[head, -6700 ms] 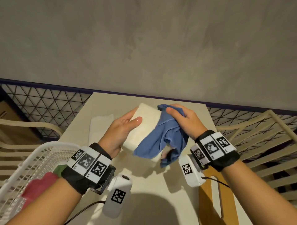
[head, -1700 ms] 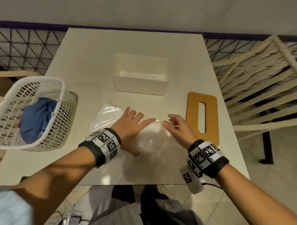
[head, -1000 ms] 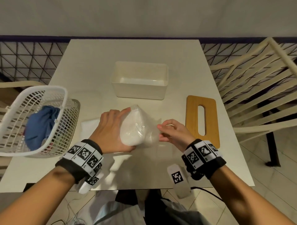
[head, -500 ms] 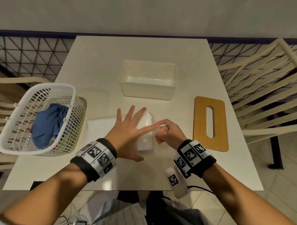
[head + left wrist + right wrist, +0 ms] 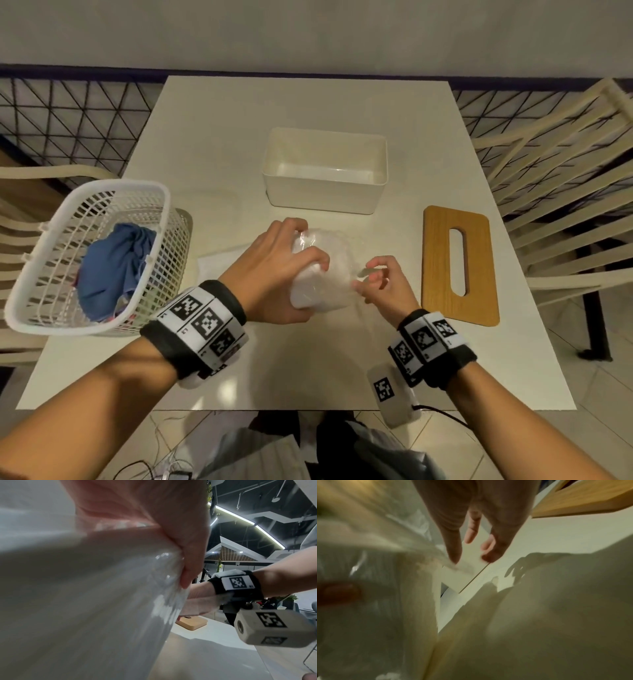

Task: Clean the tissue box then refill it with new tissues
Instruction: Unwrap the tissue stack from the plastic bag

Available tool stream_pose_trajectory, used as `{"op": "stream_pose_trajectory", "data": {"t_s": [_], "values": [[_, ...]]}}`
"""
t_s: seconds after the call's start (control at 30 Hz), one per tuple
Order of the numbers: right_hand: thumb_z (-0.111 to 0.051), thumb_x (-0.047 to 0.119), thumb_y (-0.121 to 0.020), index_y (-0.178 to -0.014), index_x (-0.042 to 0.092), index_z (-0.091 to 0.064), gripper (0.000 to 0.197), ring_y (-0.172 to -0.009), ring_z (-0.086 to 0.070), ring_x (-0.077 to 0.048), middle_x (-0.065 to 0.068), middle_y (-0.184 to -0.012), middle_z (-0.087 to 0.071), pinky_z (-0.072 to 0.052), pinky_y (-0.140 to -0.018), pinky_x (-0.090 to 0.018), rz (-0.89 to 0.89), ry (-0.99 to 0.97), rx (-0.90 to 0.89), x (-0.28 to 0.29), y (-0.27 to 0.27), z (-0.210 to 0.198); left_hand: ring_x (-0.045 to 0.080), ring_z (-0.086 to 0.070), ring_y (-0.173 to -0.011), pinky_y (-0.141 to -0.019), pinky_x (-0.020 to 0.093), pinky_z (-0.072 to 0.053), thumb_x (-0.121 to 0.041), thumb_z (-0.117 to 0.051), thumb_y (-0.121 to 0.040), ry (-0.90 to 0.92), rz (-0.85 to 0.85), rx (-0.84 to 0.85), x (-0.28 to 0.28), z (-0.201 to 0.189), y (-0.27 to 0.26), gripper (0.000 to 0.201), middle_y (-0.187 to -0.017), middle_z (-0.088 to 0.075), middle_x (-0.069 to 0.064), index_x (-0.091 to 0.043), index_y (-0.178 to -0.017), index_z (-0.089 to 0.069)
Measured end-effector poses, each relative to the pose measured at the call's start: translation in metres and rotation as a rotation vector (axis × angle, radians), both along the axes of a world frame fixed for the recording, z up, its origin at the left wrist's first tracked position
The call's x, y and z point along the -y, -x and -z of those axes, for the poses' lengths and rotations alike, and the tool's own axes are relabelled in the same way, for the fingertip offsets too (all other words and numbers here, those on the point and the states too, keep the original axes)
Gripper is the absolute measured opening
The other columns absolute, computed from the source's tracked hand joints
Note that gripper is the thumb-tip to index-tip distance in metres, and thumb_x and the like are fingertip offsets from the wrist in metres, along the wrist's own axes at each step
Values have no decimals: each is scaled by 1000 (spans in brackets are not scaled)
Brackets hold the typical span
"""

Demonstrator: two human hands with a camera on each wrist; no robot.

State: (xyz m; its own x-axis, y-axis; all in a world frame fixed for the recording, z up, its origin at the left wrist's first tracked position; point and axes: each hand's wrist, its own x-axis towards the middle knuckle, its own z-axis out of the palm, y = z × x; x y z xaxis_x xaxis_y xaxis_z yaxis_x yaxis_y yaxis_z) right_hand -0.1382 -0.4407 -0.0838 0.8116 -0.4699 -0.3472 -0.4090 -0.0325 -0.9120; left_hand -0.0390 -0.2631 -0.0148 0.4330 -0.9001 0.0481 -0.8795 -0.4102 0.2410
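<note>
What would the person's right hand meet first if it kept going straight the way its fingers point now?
Probably the pack of tissues: the right hand points left toward it, its fingers at the pack's clear wrap. The left hand grips the far side. Depth is hard to judge.

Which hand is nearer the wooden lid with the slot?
Right. The right hand is just left of the slotted wooden lid; the left hand grips the plastic-wrapped tissue pack, farther left.

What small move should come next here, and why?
Probably pull the clear wrapper off sideways with the right hand. The left hand grips the tissue pack, plastic covers it, and the tissue box sits open and empty.
</note>
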Motion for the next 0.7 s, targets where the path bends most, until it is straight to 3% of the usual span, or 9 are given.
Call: {"op": "stream_pose_trajectory", "data": {"t_s": [0.13, 0.2, 0.27, 0.33, 0.4, 0.53, 0.6, 0.67, 0.7], "values": [[-51, -12, -79, -69, 24, -46, 38, -60, -37, -4, 7, -72, -40, -34, -47, -4, -15, 146, 48, -13, -10, -3, 39, -53, -95, -70, 38, -50, -48, -79, -45, 26, -4, -19, 1, 0, 1, 70, -114, -44, 20, -29, -104, -48], [-43, -12, -84, -64, 21, -50, 40, -53, -41, 0, 5, -63, -42, -32, -46, -3, -56, 44, 63, -15, -11, -8, 40, -54, -95, -68, 38, -51, -48, -80, -43, 36, -18, -27, 0, 0, 0, 73, -114, -45, 21, -29, -105, -47], [-42, -8, -90, -74, 14, -57, 31, -49, -50, 4, 0, -66, -50, -40, -49, -7, -30, -248, 85, -17, -11, -13, 40, -55, -97, -67, 38, -52, -48, -82, -42, 46, -41, -30, -1, -1, -2, 75, -115, -47, 23, -29, -106, -46], [-42, 9, -94, -87, 7, -61, 20, -58, -58, -8, -5, -70, -61, -50, -60, -20, 56, -647, 62, -15, -12, -15, 41, -56, -98, -67, 39, -53, -50, -80, -43, 46, -53, -21, -2, -2, -3, 75, -116, -48, 25, -29, -106, -46], [-38, 32, -95, -90, 7, -61, 35, -55, -60, -18, -9, -65, -65, -48, -66, -31, 107, -915, -5, -9, -14, -13, 41, -56, -99, -71, 40, -53, -54, -73, -47, 42, -32, -4, -2, 0, -4, 69, -117, -46, 23, -29, -106, -47], [-31, 63, -87, -96, 16, -61, 57, -45, -46, -15, -5, -58, -49, -46, -49, -24, -23, -885, -200, -5, -23, -14, 38, -55, -94, -77, 42, -49, -57, -60, -54, -7, 73, 7, -1, 17, -1, 60, -116, -49, 19, -29, -106, -50], [-27, 63, -89, -101, 18, -60, 57, -69, -58, -20, -8, -77, -60, -49, -66, -32, -70, -775, -274, -11, -27, -13, 37, -57, -88, -76, 43, -50, -51, -66, -50, -41, 130, 5, 3, 28, 3, 60, -112, -55, 18, -30, -104, -52], [-33, 62, -88, -108, 13, -56, 58, -100, -57, -27, -13, -104, -63, -45, -85, -39, -49, -715, -349, -16, -29, -8, 34, -58, -83, -73, 43, -51, -49, -66, -48, -75, 162, 15, 8, 36, 8, 58, -109, -55, 13, -29, -102, -57], [-37, 61, -87, -111, 11, -55, 59, -104, -56, -27, -14, -108, -62, -44, -88, -38, -7, -723, -380, -19, -30, -4, 33, -58, -81, -71, 43, -52, -51, -66, -48, -93, 174, 15, 10, 39, 10, 59, -108, -54, 10, -29, -102, -59]]}}
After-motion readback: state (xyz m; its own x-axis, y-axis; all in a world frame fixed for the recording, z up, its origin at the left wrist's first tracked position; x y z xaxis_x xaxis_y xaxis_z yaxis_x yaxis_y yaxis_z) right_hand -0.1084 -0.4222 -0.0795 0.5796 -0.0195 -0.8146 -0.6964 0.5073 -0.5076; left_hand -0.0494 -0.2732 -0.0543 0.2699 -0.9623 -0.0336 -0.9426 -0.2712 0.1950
